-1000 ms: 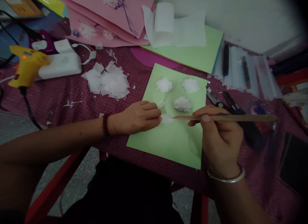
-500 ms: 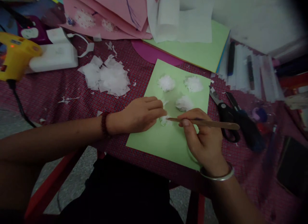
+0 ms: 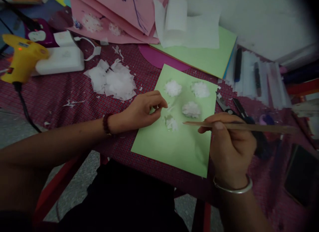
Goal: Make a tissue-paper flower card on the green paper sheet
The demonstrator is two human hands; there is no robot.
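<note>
A light green sheet of paper [image 3: 166, 152] lies tilted on the table, bearing several fluffy white paper tufts. My right hand [image 3: 230, 147] pinches a thin wooden stick [image 3: 259, 127], whose pointed end hovers right of the smallest, lowest white tuft [image 3: 171, 124]. Over the sheet's left edge is my left hand [image 3: 144, 109], its fingers loosely curved and the thumb apart, holding nothing I can see. Its fingertips are just up and left of that tuft. A fuller tuft [image 3: 191, 109] stands above the stick's tip, with two more tufts [image 3: 173, 88] higher up.
Thin white paper squares [image 3: 117, 80] are piled at left. A yellow glue gun [image 3: 25, 57] rests against a white power strip [image 3: 63, 60]. Scissors [image 3: 224, 107] and a dark-handled tool lie right, partly behind my hand. A white paper roll [image 3: 176, 16] stands at the back.
My right hand has drawn the stick away to the right from the lowest tuft. My left hand has lifted off it, moving slightly up and left, its fingers parting.
</note>
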